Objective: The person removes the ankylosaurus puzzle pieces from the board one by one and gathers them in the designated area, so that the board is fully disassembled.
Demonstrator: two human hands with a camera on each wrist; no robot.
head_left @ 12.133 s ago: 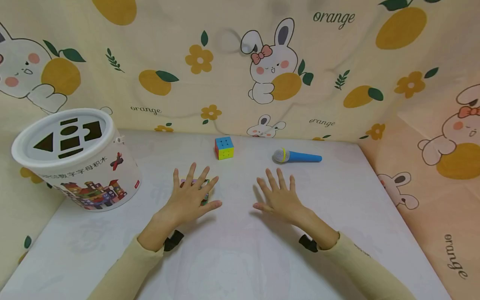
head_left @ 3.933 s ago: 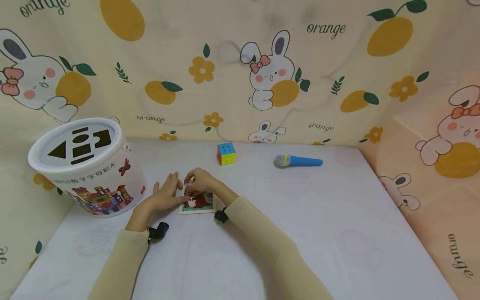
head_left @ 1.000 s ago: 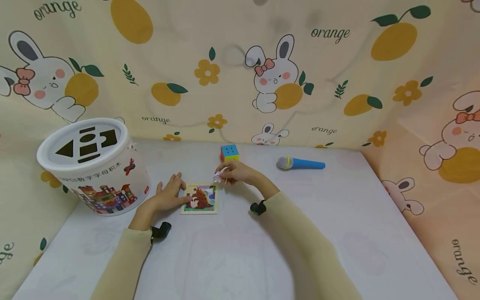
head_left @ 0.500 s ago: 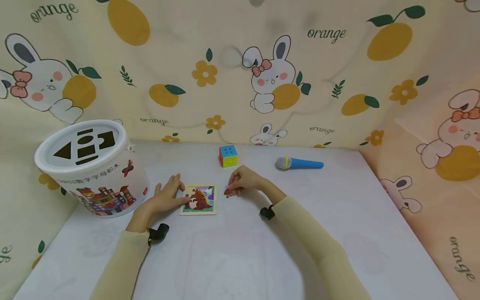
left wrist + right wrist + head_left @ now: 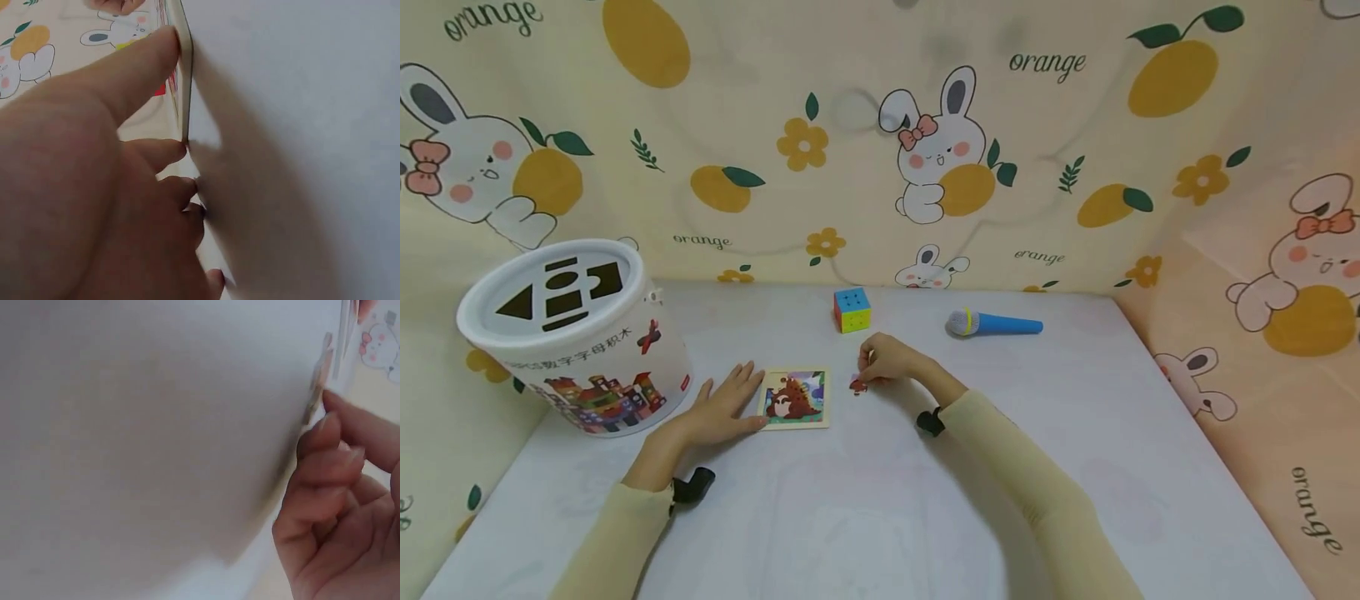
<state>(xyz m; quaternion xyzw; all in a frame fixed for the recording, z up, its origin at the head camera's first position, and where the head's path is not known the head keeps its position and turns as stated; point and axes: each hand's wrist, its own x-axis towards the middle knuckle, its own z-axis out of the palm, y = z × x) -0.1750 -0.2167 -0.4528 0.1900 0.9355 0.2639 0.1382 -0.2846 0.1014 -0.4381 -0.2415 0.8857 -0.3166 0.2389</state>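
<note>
A small square jigsaw puzzle (image 5: 805, 400) with a brown dinosaur picture and a pale wooden frame lies flat on the table. Bare wood shows at its upper left. My left hand (image 5: 718, 414) is at its left side, fingers extended; in the left wrist view the thumb touches the edge of the puzzle board (image 5: 185, 94). To the right of the board, my right hand (image 5: 893, 360) pinches a small reddish-brown puzzle piece (image 5: 858, 386) down at the tabletop. Thumb and curled fingers partly hide that piece in the right wrist view.
A white bucket (image 5: 617, 350) with shape cutouts in its lid stands at the left. Behind the hands are a puzzle cube (image 5: 852, 311) and, farther right, a blue toy microphone (image 5: 1000, 323). A patterned cloth (image 5: 865, 192) closes off the table's back.
Since the earlier frames, my right hand has lifted the piece out of the puzzle and brought it right, down to the table. My left hand has just drawn slightly left, its thumb off the picture.
</note>
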